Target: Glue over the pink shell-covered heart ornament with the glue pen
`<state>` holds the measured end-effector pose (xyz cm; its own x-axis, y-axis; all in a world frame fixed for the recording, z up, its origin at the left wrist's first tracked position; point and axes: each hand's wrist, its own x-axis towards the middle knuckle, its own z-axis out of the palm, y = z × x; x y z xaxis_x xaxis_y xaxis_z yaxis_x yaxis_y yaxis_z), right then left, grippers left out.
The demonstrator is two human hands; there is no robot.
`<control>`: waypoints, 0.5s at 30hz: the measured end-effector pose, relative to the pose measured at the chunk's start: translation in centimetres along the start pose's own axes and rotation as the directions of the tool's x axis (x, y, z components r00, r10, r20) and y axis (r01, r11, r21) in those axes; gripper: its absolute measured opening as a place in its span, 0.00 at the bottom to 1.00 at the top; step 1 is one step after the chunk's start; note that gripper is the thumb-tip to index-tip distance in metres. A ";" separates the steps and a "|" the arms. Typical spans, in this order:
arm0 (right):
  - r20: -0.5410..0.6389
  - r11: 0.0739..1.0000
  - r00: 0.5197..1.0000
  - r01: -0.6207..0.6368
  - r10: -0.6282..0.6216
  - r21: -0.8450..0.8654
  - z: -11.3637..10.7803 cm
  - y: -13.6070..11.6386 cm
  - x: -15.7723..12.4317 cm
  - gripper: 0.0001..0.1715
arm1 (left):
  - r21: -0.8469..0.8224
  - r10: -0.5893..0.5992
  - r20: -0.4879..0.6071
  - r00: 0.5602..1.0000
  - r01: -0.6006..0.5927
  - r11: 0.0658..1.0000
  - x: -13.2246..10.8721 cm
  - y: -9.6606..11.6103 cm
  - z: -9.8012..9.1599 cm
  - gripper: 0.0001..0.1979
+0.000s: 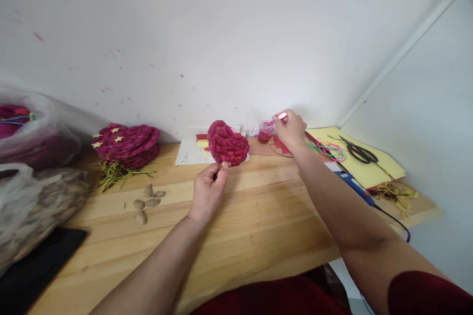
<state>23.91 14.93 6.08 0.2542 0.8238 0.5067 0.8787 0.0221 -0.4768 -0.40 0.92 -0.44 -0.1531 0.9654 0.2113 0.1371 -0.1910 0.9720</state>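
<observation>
Our left grip [209, 192] pinches the magenta peanut-covered piece [227, 145] by its lower edge, left of the paint cup [265, 133]; our right grip [291, 130] holds the paintbrush [279, 118] at that cup. We'd best wipe off excess on its rim. Marks on the white sheet [186, 154], left of the cup, are too small to read.

- We look through one head-worn camera, forward and down.
- We face a wooden tabletop [266, 216] and the white wall [229, 34] behind it.
- We see left hand [210, 189] and right hand [291, 130] near, mid-view.
</observation>
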 end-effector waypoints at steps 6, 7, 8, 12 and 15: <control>-0.141 0.711 0.988 0.052 0.067 0.702 -3.4 -1.7 -5.8 0.15 | -0.081 0.017 0.031 0.999 -0.015 0.997 0.0 -0.4 0.0 0.22; -0.106 0.629 0.993 0.049 0.054 0.776 -3.8 -2.2 -7.2 0.16 | -0.079 0.027 0.028 0.999 -0.024 0.997 -0.1 -0.3 0.0 0.22; -0.066 0.570 0.997 0.036 0.032 0.821 -4.2 -2.8 -8.6 0.15 | -0.075 0.035 0.026 0.999 -0.033 0.997 -0.2 -0.3 0.0 0.22; -0.006 0.486 1.000 0.020 -0.031 0.874 -4.5 -4.5 -12.6 0.13 | -0.100 0.031 0.062 0.998 -0.024 0.995 -0.6 0.1 -0.1 0.22; -0.014 0.476 0.997 0.050 -0.077 0.878 -4.1 -4.7 -13.7 0.11 | -0.144 0.014 0.092 0.996 0.000 0.990 -0.8 0.3 -0.1 0.22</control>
<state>17.99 1.23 4.28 0.1911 0.8114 0.5524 0.0767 0.5487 -0.8325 -0.32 0.13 -0.34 -0.0603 0.9749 0.2141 -0.0049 -0.2148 0.9767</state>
